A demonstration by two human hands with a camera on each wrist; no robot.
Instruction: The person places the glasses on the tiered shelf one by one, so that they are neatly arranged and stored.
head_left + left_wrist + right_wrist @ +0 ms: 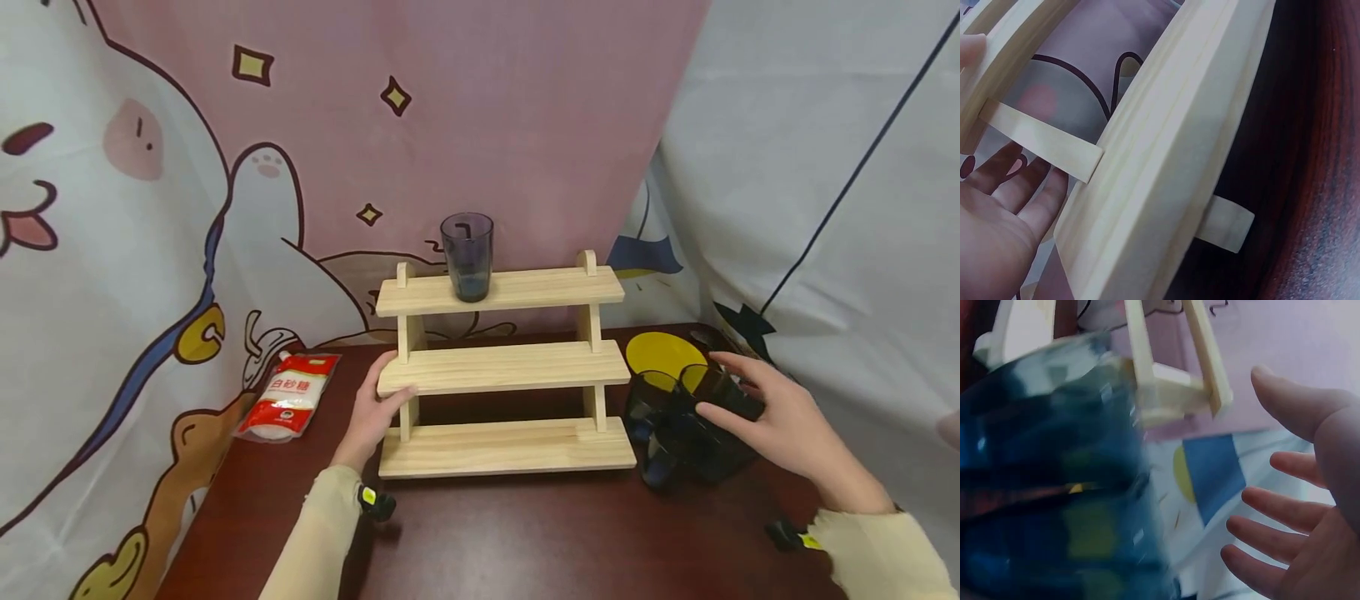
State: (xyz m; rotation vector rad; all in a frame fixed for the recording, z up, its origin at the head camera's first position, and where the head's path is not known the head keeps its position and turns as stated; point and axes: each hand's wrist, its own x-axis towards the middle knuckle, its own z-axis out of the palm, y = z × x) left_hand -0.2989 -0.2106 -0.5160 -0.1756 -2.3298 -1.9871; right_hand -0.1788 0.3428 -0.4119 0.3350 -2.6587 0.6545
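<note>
A three-tier wooden display shelf stands on the table, a dark tinted glass upright on its top tier. My left hand grips the left end of the middle tier, thumb on the front edge. In the left wrist view, the fingers of the left hand reach behind an upright of the wooden shelf. My right hand is over the right side of a cluster of dark glasses. The right wrist view shows this hand with fingers spread, apart from the blue-looking glasses.
Behind the glasses is a yellow round plate. A red and white bag of sugar lies at the table's left back. Printed cloth hangs close behind and along both sides of the dark red table.
</note>
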